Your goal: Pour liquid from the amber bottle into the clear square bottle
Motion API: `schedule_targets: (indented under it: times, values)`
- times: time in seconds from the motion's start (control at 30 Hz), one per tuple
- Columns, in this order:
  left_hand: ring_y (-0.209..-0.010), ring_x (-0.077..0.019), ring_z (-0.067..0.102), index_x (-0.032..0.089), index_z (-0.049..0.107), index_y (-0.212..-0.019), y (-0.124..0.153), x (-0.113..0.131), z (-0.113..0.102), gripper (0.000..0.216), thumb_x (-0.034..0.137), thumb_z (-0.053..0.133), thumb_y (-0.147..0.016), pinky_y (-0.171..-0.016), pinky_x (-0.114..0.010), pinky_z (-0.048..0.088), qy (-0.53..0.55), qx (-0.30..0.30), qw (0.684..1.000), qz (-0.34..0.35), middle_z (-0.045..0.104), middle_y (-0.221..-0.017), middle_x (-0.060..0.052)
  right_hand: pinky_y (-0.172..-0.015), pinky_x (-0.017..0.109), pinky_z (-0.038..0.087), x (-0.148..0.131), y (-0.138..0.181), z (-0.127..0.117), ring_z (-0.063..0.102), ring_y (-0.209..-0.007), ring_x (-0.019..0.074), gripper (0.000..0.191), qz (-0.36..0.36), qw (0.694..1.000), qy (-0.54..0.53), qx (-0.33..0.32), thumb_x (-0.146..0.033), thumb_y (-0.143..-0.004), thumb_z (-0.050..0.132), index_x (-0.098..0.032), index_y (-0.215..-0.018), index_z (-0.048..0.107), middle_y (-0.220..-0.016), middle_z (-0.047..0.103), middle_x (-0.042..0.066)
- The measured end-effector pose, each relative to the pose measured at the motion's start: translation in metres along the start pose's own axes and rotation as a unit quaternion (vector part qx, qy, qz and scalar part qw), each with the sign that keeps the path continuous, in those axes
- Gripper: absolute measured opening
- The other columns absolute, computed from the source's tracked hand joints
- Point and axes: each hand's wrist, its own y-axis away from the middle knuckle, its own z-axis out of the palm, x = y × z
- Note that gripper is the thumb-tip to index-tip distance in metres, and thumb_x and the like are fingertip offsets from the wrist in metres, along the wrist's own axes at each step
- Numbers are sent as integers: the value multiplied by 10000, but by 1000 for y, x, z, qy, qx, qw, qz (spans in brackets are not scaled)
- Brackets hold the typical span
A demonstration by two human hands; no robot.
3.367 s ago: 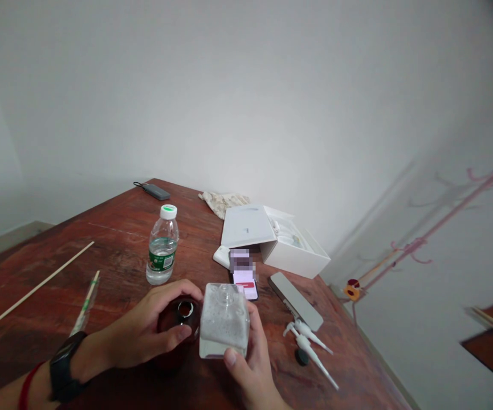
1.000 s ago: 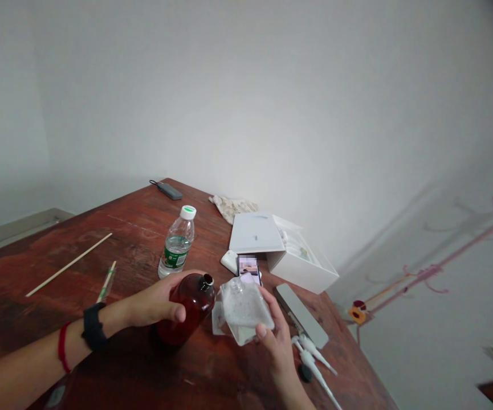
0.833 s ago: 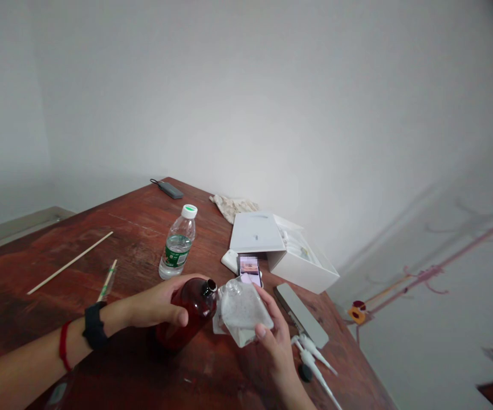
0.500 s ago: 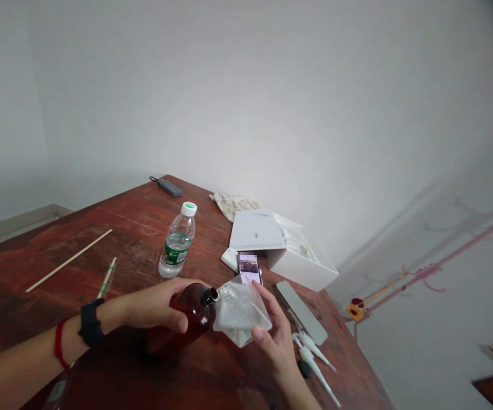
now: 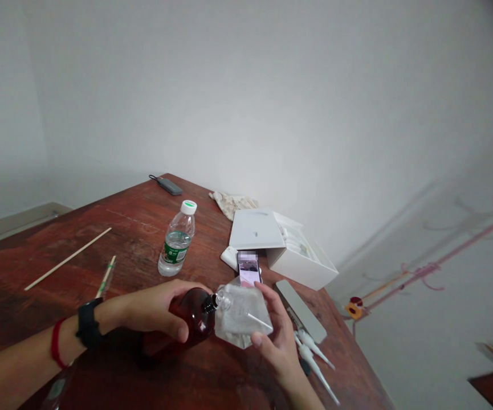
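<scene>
Your left hand (image 5: 156, 310) grips the tilted amber glass bottle (image 5: 190, 319), your right hand (image 5: 274, 336) the clear square bottle (image 5: 240, 316); misaligned mouths risk spilling.

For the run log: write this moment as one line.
left hand: grip on amber bottle, tilted | right hand: grip on clear square bottle, tilted | mouths: meeting | surface: wooden table

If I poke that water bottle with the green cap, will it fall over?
Probably, yes. The water bottle is tall and narrow, standing upright on the table. It looks under half full, so likely light. Thin clear plastic would probably dent, not break.
</scene>
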Motion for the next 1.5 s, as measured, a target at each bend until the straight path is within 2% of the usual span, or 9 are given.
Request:
schedule_targets:
  times: [0.17,0.33,0.5,0.77,1.03,1.5]
  values:
    - [-1252,-392,688,247,703,-1326,0,0,1,943,727,1008,-574,-1059,-444,521,-7,9,1000,-10,777,-1308,-73,-854,411,634,-1,0,0,761,-1083,342,828,-12,1000,-14,-9,-599,-705,960,-287,-1395,625,-1276,773,125]
    - [-1273,-413,683,245,704,-1333,0,3,2,958,738,1004,-568,-1087,-481,518,-16,6,1000,-18,782,-1308,-78,-848,369,618,-3,-1,0,758,-1031,301,758,-24,1000,-1,-8,-592,-709,959,-280,-1330,656,-1226,783,109]
    - [-1256,-417,694,245,723,-1325,0,3,2,974,764,995,-547,-1078,-481,530,-34,7,999,-19,783,-1315,-82,-841,398,631,-5,-1,-2,773,-995,318,765,-27,1000,12,-10,-596,-718,950,-276,-1346,654,-1181,798,115]
    - [-1203,-391,714,223,730,-1306,0,3,4,954,768,985,-567,-1025,-434,562,-43,1,999,-17,791,-1275,-94,-979,429,597,-2,-2,-11,746,-1162,352,787,-49,997,51,-14,-599,-743,937,-268,-1400,658,-1337,766,139]
    - [-1170,-371,722,223,738,-1289,0,7,6,936,788,968,-579,-999,-419,575,-58,1,998,-15,791,-1248,-90,-967,408,613,-2,-3,-14,757,-1160,346,773,-60,995,65,-44,-619,-774,913,-304,-1423,637,-1356,762,121]
    - [-1184,-367,722,242,732,-1305,1,7,5,939,790,963,-577,-1015,-427,577,-69,3,997,-19,791,-1270,-75,-983,415,629,1,-1,-16,776,-1170,352,792,-60,996,45,-44,-570,-790,922,-300,-1475,630,-1364,777,129]
